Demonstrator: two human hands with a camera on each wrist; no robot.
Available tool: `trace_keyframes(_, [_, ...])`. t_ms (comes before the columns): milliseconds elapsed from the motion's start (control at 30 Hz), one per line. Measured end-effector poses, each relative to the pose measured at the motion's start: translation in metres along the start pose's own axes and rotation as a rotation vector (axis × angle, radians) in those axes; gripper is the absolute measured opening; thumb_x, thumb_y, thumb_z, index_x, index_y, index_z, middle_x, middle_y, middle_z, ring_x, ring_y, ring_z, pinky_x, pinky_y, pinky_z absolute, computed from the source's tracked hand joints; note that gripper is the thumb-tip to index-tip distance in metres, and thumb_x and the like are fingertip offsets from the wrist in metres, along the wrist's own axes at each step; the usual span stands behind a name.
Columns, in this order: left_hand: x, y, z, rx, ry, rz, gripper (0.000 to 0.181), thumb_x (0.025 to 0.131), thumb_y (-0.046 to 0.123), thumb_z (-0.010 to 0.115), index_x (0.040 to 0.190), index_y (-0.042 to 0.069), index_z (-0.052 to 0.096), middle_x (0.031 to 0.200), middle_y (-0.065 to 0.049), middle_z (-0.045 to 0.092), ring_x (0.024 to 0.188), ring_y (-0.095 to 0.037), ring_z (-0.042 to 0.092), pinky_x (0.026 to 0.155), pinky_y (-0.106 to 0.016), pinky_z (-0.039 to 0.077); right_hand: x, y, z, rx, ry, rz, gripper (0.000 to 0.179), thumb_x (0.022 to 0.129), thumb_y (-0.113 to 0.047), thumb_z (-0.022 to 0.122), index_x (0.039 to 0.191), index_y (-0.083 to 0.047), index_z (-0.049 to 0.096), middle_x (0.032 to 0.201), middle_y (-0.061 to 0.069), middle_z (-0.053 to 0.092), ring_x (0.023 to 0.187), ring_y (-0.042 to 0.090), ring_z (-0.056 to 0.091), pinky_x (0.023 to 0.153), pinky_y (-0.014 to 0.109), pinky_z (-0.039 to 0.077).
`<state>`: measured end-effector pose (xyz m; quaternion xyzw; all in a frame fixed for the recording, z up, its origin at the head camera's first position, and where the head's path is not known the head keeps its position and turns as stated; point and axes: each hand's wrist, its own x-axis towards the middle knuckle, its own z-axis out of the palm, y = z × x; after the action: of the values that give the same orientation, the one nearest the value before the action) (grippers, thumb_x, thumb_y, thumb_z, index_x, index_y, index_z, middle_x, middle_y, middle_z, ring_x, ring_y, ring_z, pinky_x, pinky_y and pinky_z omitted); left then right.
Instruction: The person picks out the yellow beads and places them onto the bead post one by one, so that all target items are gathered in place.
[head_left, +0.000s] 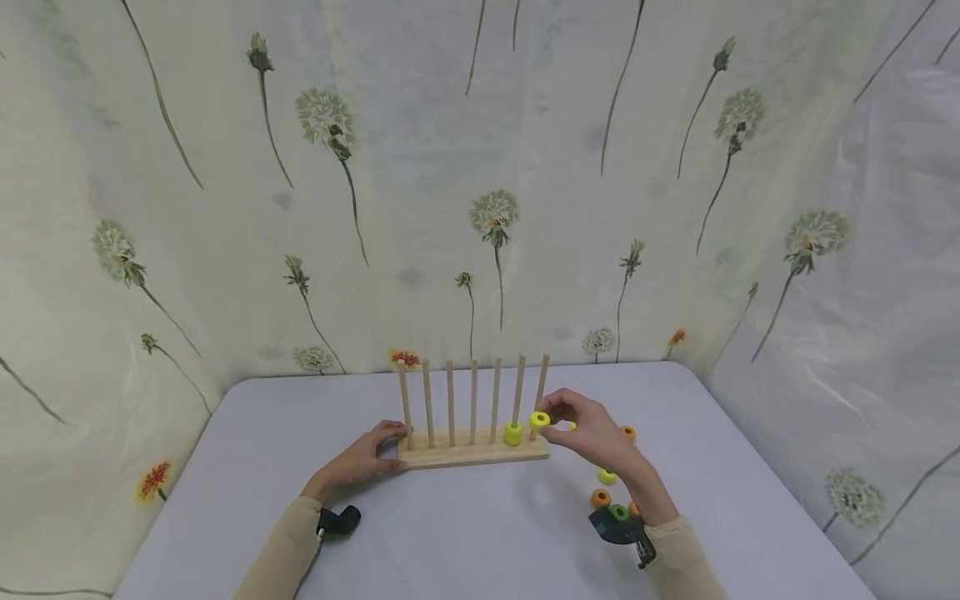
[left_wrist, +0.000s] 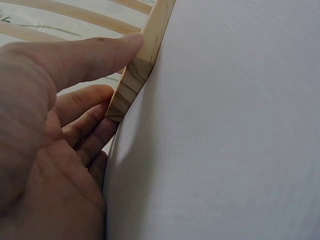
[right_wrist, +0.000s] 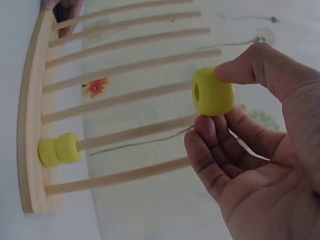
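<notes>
In the head view a wooden peg rack [head_left: 472,454], with several upright dowels on a flat base, stands on the table. My left hand [head_left: 356,461] grips the base's left end; in the left wrist view the thumb lies on one long side and the fingers on the other. My right hand [head_left: 592,433] pinches a yellow bead [right_wrist: 214,92] between thumb and fingertips, beside the rack's right-hand dowels. The bead's hole faces the base in the right wrist view. Two yellow beads [right_wrist: 60,149] sit at the foot of the second dowel from the right.
Loose beads lie right of the rack, partly hidden by the right arm: an orange bead [head_left: 601,497], a green bead [head_left: 618,512] and a yellow bead [head_left: 607,477] among them. A flower-printed curtain [head_left: 420,208] hangs behind the white table [head_left: 465,533].
</notes>
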<state>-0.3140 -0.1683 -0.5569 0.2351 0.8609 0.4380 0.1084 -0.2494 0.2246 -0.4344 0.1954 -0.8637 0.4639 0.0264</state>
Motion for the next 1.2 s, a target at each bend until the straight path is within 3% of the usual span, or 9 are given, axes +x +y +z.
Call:
trace_keyframes(200, [0.001, 0.000, 0.000, -0.003, -0.005, -0.003, 0.062, 0.082, 0.029, 0.077, 0.136, 0.010, 0.053, 0.146, -0.010, 0.041, 0.143, -0.037, 0.026, 0.114, -0.059, 0.021, 0.002, -0.012, 0.014, 0.002, 0.099, 0.048, 0.028, 0.083, -0.018, 0.076, 0.106, -0.012, 0.060, 0.104, 0.002, 0.064, 0.094, 0.016, 0.062, 0.082, 0.022, 0.052])
trace_keyframes(433, [0.000, -0.002, 0.001, -0.006, -0.007, 0.008, 0.062, 0.082, 0.030, 0.077, 0.135, 0.010, 0.054, 0.145, -0.009, 0.041, 0.143, -0.036, 0.028, 0.115, -0.058, 0.021, 0.001, -0.037, 0.033, -0.097, 0.405, 0.136, 0.028, 0.082, -0.017, 0.073, 0.105, -0.010, 0.060, 0.101, 0.003, 0.061, 0.091, 0.022, 0.060, 0.080, 0.030, 0.051])
trace_keyframes(567, [0.002, -0.003, 0.000, 0.003, -0.009, 0.027, 0.062, 0.082, 0.030, 0.076, 0.136, 0.009, 0.053, 0.144, -0.010, 0.042, 0.142, -0.037, 0.029, 0.114, -0.059, 0.022, 0.003, -0.050, 0.039, -0.108, 0.525, 0.201, 0.030, 0.080, -0.018, 0.071, 0.105, -0.006, 0.059, 0.098, 0.007, 0.059, 0.090, 0.027, 0.059, 0.077, 0.033, 0.049])
trace_keyframes(700, [0.002, -0.003, -0.001, 0.006, -0.008, 0.030, 0.061, 0.082, 0.030, 0.076, 0.135, 0.009, 0.053, 0.144, -0.010, 0.043, 0.142, -0.037, 0.029, 0.114, -0.059, 0.021, 0.006, -0.054, 0.044, -0.115, 0.561, 0.225, 0.030, 0.080, -0.019, 0.070, 0.104, -0.004, 0.058, 0.097, 0.008, 0.057, 0.089, 0.025, 0.056, 0.075, 0.033, 0.047])
trace_keyframes(1200, [0.003, -0.001, -0.001, 0.013, -0.010, 0.030, 0.061, 0.083, 0.030, 0.076, 0.135, 0.008, 0.054, 0.143, -0.010, 0.043, 0.141, -0.037, 0.030, 0.114, -0.059, 0.021, 0.012, -0.056, 0.043, -0.146, 0.545, 0.270, 0.032, 0.081, -0.021, 0.069, 0.104, -0.004, 0.055, 0.099, 0.009, 0.055, 0.090, 0.022, 0.053, 0.077, 0.032, 0.047])
